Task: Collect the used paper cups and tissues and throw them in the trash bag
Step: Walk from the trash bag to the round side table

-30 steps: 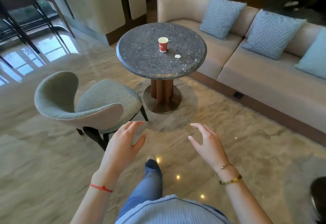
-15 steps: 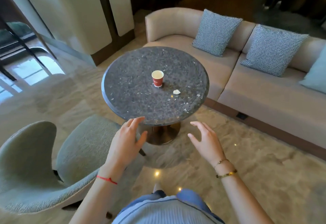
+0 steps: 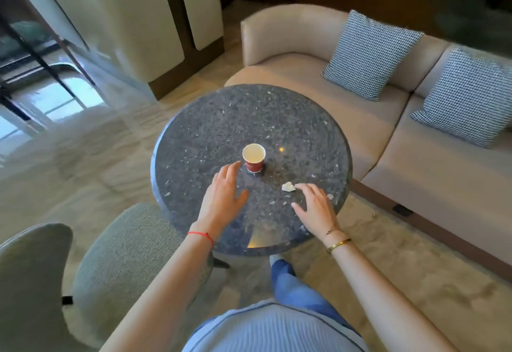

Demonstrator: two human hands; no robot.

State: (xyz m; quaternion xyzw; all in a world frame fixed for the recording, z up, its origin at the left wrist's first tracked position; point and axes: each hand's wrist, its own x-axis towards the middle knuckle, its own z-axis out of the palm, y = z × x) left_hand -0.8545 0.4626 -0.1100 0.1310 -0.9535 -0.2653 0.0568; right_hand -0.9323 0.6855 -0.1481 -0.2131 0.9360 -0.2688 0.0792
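1. Paper cup [image 3: 253, 157] stood upright, mouth up, near the middle of the round table [image 3: 194, 135]. Its long axis ran vertical. It lay just ahead and slightly right of the left hand [image 3: 225, 196].
2. Left hand was spread, fingers apart, holding nothing. Fingertips sat just beside the cup's base, apart from it as far as could be told. It was the nearer hand to the cup.
3. Crumpled tissue [image 3: 288, 186] lay on the table to the right of the cup and nearer the person. Right hand [image 3: 313, 204] was also spread and empty, w/ the forefinger tip just at the tissue's right edge; touching or not, couldn't tell.
4. Judgement: each hand had its own target, left for cup, right for tissue, so no crossing over was needed.
5. Containers: the cup looked empty inside, pale lining only. No trash bag was in view.
6. Sofa [image 3: 304, 74] stood just behind the table, chair [image 3: 110, 254] at near left.
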